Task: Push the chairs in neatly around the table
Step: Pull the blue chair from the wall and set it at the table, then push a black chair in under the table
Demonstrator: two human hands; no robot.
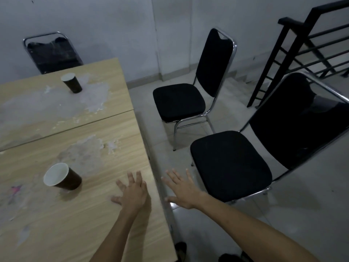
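A light wooden table [120,129] fills the left side. Two black padded chairs with chrome frames stand apart from its right edge: a near chair [232,165] and a far chair [179,101], both seats facing the table with a gap of floor between. A third black chair [54,53] sits against the table's far end by the wall. My left hand [132,191] hovers over the table's near right corner, fingers spread, holding nothing. My right hand [181,188] is spread over the gap, just left of the near chair's seat, not touching it.
Two brown paper cups stand on the table, a near cup [62,178] and a far cup [71,82]. A black metal stair railing [294,52] rises behind the chairs at the right. Pale tiled floor [302,214] lies around the chairs. My feet show at the bottom.
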